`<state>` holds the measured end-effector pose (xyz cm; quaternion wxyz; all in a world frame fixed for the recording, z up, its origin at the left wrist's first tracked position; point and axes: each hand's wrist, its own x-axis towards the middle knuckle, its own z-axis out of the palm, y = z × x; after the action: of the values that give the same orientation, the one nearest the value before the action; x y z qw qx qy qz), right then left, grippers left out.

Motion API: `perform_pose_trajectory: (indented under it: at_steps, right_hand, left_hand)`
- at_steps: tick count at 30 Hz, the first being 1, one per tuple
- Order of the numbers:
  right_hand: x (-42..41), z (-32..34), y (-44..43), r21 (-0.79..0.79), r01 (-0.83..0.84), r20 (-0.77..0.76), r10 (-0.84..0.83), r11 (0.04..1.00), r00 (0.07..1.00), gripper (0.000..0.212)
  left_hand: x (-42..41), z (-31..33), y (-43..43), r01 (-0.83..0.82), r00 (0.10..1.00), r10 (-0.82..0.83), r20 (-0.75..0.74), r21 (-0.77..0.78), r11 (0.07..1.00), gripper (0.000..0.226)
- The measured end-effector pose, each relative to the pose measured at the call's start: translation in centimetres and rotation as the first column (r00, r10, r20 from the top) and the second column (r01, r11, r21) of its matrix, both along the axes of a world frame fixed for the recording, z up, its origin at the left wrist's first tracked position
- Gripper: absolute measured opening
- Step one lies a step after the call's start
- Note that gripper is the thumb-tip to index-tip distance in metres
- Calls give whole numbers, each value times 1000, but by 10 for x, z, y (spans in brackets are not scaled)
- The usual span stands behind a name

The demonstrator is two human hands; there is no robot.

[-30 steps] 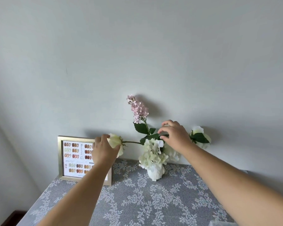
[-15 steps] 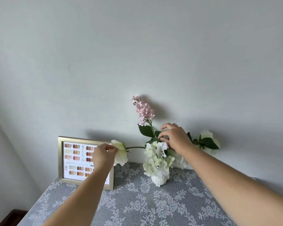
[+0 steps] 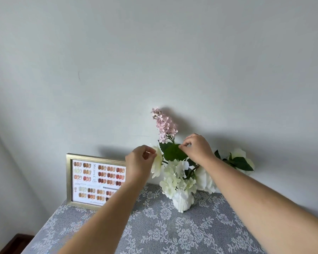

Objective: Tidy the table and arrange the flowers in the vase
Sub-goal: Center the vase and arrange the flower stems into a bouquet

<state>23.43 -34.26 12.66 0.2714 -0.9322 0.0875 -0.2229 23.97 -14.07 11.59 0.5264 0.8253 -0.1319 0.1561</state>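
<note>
Reaching in with both hands at the back of the table [image 3: 191,233], I have the arrangement under my fingers: the small white vase [image 3: 182,200] stands upright on the lace cloth near the wall, packed with white hydrangea heads [image 3: 176,176], with the pink lilac spray [image 3: 165,125] rising tallest above it. My left hand [image 3: 139,163] is clenched in a pinch on the petals of the white rose [image 3: 158,161], which sits just left of the vase mouth and touches my fingertips; its stem is hidden behind the bloom and leaves, so I judge it runs rightward and down into the vase. My right hand [image 3: 198,149] pinches the edge of the broad green leaf [image 3: 173,153] below the lilac, thumb and forefinger closed on it. A second white rose [image 3: 240,158] droops out to the right, lying nearly sideways, well clear of either grip and on the far side of my right wrist. That is the relation I weigh next: its long axis points away from the vase to the right, so the right hand is nearer and would need to let the leaf go first. The gold picture frame [image 3: 70,178] leans on the wall to the left, partly behind my left forearm.
</note>
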Motion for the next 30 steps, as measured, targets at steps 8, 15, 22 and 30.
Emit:
perform_pose_trajectory:
  at_steps: [8,15,22,30]
  right_hand:
    - [7,-2,-4,66,27,-68,-23,997,997,28]
    - [2,-11,-3,95,1,-49,4,996,999,23]
    - [-16,-5,-16,84,-34,-3,34,996,999,13]
    - [-57,4,-70,96,119,63,-125,988,990,6]
  left_hand:
    - [-8,-12,-38,155,985,-166,58,159,975,11]
    - [-8,-27,-53,179,984,-180,-11,201,963,27]
    - [-7,-26,-46,192,977,-205,57,183,964,4]
    - [-22,-31,-32,87,982,-125,141,249,965,32]
